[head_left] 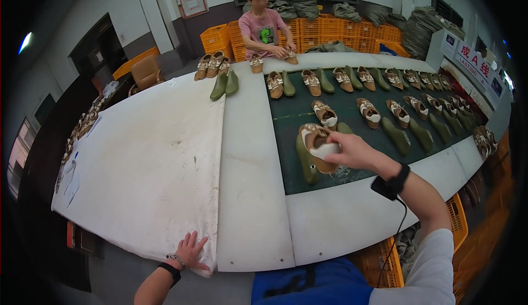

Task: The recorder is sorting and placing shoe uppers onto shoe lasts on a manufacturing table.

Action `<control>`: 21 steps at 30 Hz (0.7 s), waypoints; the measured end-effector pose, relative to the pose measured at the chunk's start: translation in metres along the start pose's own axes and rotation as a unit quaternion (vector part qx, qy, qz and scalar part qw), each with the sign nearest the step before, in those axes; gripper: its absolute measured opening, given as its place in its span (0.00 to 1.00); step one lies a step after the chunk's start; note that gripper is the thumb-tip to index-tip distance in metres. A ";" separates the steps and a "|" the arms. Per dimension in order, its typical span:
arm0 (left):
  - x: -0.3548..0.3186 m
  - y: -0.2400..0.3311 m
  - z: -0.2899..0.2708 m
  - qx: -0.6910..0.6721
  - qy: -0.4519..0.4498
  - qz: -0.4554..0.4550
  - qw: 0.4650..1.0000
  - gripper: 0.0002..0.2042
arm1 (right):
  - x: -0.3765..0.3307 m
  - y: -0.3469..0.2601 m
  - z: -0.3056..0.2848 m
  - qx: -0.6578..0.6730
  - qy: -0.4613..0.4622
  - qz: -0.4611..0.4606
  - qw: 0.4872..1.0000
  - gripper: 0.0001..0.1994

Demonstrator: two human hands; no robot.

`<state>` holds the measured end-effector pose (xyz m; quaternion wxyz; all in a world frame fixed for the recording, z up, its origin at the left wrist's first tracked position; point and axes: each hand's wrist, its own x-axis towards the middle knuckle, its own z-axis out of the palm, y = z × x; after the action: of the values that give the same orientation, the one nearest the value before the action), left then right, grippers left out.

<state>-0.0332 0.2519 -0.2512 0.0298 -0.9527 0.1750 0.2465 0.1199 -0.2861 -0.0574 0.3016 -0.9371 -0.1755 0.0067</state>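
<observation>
My right hand (352,152) pinches a brown and white shoe upper (312,135) by its heel end, above the near end of a dark green belt (294,140). Partly under that upper lies a green shoe last (306,162); the tip of another last (344,128) shows just beyond. Another brown and white upper (324,114) rests on the belt behind them. Down at the near edge of the white-covered table, my left hand (191,251) lies flat with fingers spread, holding nothing.
Rows of uppers and green lasts (396,135) run along the belt. White boards (253,195) border it. Across the table a person (263,27) in a pink shirt handles an upper (291,57). Orange crates (335,30) and grey sacks stand behind. A cable hangs from my right wrist.
</observation>
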 end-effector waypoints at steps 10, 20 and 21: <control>0.000 0.022 -0.010 -0.023 0.033 -0.028 0.999 0.56 | 0.204 0.108 0.146 -0.093 0.003 0.098 0.991 0.20; 0.016 0.005 0.017 -0.054 0.072 0.037 0.995 0.60 | 0.157 0.116 0.107 -0.016 0.162 -0.045 0.986 0.20; 0.010 0.006 0.018 -0.052 0.053 0.006 0.997 0.60 | 0.131 0.097 0.084 0.059 0.131 -0.041 0.989 0.20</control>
<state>-0.0348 0.2459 -0.2717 -0.0307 -0.9637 0.1692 0.2042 0.2648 -0.2687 -0.1693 0.3769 -0.9024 -0.1721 -0.1186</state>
